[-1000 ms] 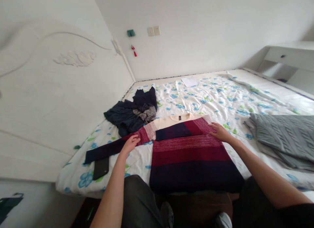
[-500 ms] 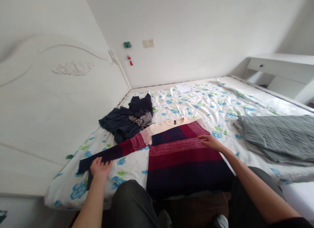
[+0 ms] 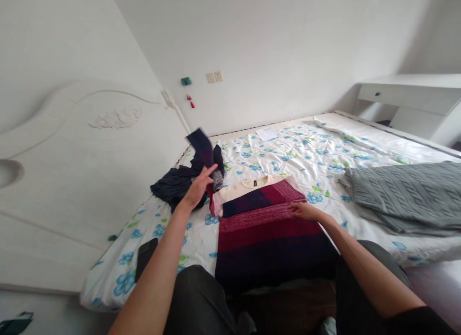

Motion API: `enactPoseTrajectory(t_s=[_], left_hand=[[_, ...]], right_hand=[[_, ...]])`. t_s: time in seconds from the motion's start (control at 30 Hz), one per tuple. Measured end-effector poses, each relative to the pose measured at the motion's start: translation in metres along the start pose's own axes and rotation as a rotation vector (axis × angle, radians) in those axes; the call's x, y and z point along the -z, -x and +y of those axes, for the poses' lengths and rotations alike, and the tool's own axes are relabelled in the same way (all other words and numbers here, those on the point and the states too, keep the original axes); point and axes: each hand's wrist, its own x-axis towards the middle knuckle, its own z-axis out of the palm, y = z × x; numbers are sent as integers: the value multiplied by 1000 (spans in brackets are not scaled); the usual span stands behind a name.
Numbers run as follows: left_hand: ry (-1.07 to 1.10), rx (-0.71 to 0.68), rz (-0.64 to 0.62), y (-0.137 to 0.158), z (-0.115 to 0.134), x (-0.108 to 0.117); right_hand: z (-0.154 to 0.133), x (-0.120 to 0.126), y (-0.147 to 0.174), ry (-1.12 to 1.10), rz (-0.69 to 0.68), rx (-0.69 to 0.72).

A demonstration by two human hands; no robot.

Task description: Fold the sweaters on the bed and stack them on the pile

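A striped knit sweater (image 3: 259,231), cream at the neck, then pink, wine red and navy, lies spread on the bed in front of my knees. One sleeve (image 3: 245,203) is folded flat across its chest. My left hand (image 3: 199,187) grips the other sleeve (image 3: 202,145), whose navy cuff end swings up in the air above a dark clothing pile. My right hand (image 3: 304,211) rests on the sweater's side near the folded shoulder, fingers loosely bent and apart, pressing on the knit without visibly grasping it.
Behind my left hand sits the dark crumpled clothing pile (image 3: 173,183). A black phone (image 3: 145,258) lies beside my left forearm. Folded grey cable-knit garments (image 3: 406,195) lie at the right. A white paper (image 3: 266,134) is farther back on the floral sheet (image 3: 284,157). The carved headboard (image 3: 72,181) borders the left.
My left hand has lifted the outstretched sleeve off the bed and swung it up and to the right, uncovering the phone. The right hand stays on the sweater, its fingers slightly more bent.
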Motion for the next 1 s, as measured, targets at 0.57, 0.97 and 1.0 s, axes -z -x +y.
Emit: enactPoseTrajectory(t_s=[0.57, 0.97, 1.0], left_hand=[[-616, 346, -507, 69, -162, -86], [-541, 339, -617, 67, -183, -115], [-545, 341, -608, 66, -184, -116]], right_hand=[[32, 20, -57, -295, 262, -167], [48, 15, -153, -883, 529, -341], [46, 13, -160, -860, 525, -329]])
